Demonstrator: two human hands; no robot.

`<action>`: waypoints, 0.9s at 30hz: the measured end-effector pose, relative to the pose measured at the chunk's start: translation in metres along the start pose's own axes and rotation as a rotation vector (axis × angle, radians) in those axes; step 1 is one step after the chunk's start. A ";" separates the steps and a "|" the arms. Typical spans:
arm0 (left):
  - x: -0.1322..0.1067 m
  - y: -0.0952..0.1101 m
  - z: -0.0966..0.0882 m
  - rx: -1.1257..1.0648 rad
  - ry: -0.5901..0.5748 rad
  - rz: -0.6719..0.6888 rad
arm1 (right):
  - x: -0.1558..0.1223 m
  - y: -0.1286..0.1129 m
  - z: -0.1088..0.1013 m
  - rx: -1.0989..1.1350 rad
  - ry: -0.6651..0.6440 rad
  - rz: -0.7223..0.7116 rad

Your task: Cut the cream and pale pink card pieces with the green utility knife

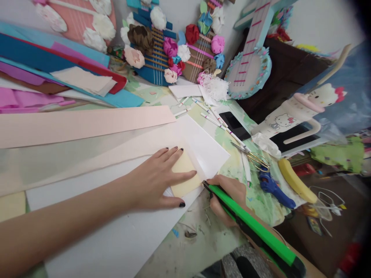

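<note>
My left hand (158, 177) lies flat with spread fingers on a pale yellow piece of paper or card (184, 185). That piece rests on a large white sheet (116, 239), near its right corner. In my right hand (228, 193) is a green and black utility knife (255, 224), its tip at the right edge of the yellow piece. The blade itself is too small to make out. A cream strip of paper (87, 162) and a pink strip (87, 125) extend leftward beyond my left hand. Under the yellow piece's far side shows another white sheet (208, 146).
Stacked coloured paper (58, 58) fills the back left. Flower-decorated model instruments (153, 54) lean at the back. Markers (214, 119), a phone (234, 125), scissors (257, 159), a blue glue gun (274, 189), a banana (297, 181) and a tumbler (286, 116) lie or stand to the right.
</note>
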State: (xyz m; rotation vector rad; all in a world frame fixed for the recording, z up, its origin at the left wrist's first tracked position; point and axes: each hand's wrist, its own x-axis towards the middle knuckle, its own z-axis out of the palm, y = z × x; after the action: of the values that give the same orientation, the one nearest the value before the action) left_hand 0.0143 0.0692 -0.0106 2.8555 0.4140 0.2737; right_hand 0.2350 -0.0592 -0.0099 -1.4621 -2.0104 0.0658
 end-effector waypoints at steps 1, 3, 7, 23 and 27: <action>0.000 0.000 0.000 -0.001 0.000 -0.002 | -0.001 0.001 0.000 0.010 -0.015 0.007; 0.000 0.000 0.000 -0.003 0.000 -0.005 | -0.001 0.000 0.000 0.022 -0.021 0.009; 0.001 0.001 -0.001 -0.008 0.000 -0.006 | 0.004 -0.005 0.000 -0.015 0.056 -0.008; 0.000 0.006 -0.003 -0.053 -0.054 -0.044 | 0.023 0.004 -0.016 0.253 0.187 0.310; -0.002 0.007 -0.002 -0.089 -0.077 -0.054 | 0.058 0.019 -0.012 0.586 0.145 0.404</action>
State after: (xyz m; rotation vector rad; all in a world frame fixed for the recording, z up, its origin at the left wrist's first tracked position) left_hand 0.0137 0.0622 -0.0066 2.7533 0.4517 0.1671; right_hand 0.2469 -0.0052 0.0188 -1.4004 -1.3862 0.6432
